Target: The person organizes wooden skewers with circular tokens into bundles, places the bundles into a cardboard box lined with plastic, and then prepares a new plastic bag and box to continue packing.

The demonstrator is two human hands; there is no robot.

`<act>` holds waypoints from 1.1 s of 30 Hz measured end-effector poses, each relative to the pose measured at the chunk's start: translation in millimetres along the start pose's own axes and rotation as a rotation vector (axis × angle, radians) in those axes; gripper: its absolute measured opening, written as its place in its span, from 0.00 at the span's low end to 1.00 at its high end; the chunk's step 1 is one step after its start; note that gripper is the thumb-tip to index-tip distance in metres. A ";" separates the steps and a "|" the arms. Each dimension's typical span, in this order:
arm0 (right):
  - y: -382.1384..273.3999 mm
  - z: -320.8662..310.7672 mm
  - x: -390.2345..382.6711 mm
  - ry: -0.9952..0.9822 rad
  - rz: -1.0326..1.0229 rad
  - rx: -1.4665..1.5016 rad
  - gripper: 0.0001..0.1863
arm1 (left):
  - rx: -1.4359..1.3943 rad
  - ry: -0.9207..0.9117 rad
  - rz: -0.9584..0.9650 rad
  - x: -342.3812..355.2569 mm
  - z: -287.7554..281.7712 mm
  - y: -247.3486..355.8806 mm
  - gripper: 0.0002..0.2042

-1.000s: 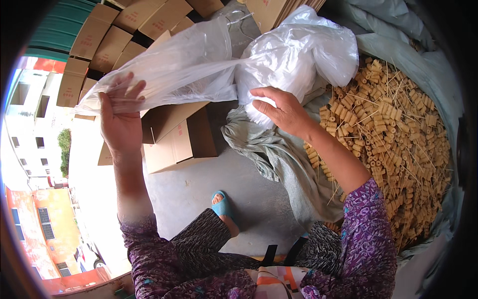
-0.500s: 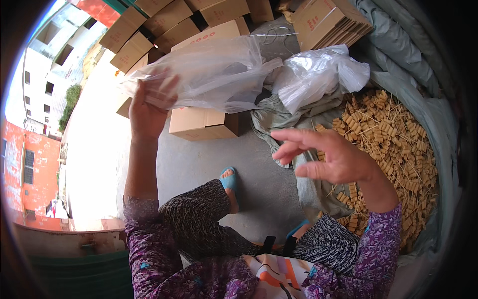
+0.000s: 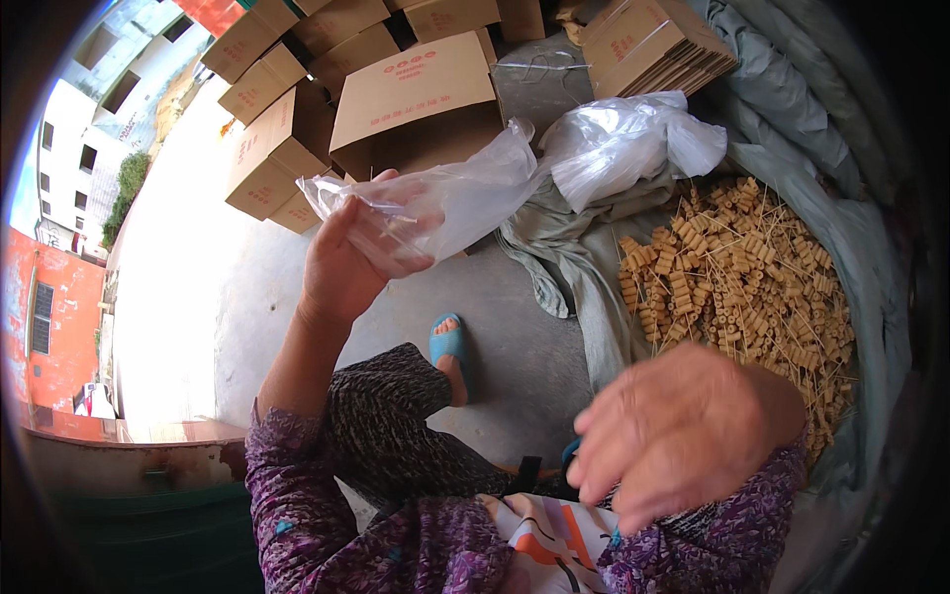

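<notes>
A clear plastic bag [image 3: 465, 193] hangs from my left hand [image 3: 346, 247], thumb on the near side and fingers showing through the film. Its far end reaches toward a heap of folded clear plastic bags [image 3: 633, 144] lying on grey-green cloth. My right hand [image 3: 673, 426] is above my lap at the lower right, slightly blurred. Its fingers are loosely bent and apart, and nothing shows in them; the palm is hidden. Beyond it lies a large pile of tan ridged pieces on thin sticks [image 3: 752, 267].
An open cardboard box [image 3: 416, 89] stands ahead, its mouth toward me. More brown boxes [image 3: 272, 148] stand to its left and behind. Flattened cartons [image 3: 653, 45] are stacked at the far right. A grey-green sheet [image 3: 861, 257] surrounds the pile. My foot wears a blue slipper [image 3: 447, 345].
My left hand has come nearer and to the right with the bag, uncovering the open box. My right hand has dropped toward my lap, its fingers turning downward.
</notes>
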State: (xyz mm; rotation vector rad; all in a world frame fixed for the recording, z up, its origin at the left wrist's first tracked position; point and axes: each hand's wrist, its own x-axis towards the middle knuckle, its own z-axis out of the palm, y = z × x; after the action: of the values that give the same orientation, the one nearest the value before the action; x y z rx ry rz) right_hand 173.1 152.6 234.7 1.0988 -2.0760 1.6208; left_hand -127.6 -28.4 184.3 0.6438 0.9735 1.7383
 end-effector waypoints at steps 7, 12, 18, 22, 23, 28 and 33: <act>90.9 -37.8 17.5 0.307 0.361 -0.529 0.17 | -0.124 -0.025 -0.354 -42.7 36.0 -27.5 0.30; 120.9 -45.3 33.9 -0.095 0.703 -0.322 0.13 | -0.095 0.067 -0.371 -41.7 12.8 -24.7 0.29; 123.4 -49.8 15.1 0.256 0.760 0.286 0.03 | 0.262 0.161 -0.239 -51.1 -21.1 -13.4 0.25; 119.2 -44.3 19.4 0.327 0.810 0.248 0.08 | 0.418 0.143 -0.236 -50.9 -21.7 -21.5 0.24; 121.2 -43.6 20.2 0.351 0.799 0.235 0.09 | 0.358 0.156 -0.210 -52.4 -23.9 -20.3 0.24; 125.2 -36.8 20.9 0.457 0.782 0.171 0.10 | 0.152 0.162 -0.106 -51.9 -34.9 -16.5 0.26; 132.3 -26.2 16.7 0.541 0.684 0.159 0.23 | 0.293 0.116 -0.110 -52.2 -37.0 -13.9 0.28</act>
State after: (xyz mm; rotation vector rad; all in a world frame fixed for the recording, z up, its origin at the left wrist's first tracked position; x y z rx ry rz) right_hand 62.2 180.5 161.3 -0.0889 -2.0538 2.0964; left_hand -131.1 -86.3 153.8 0.6660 1.3364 1.5635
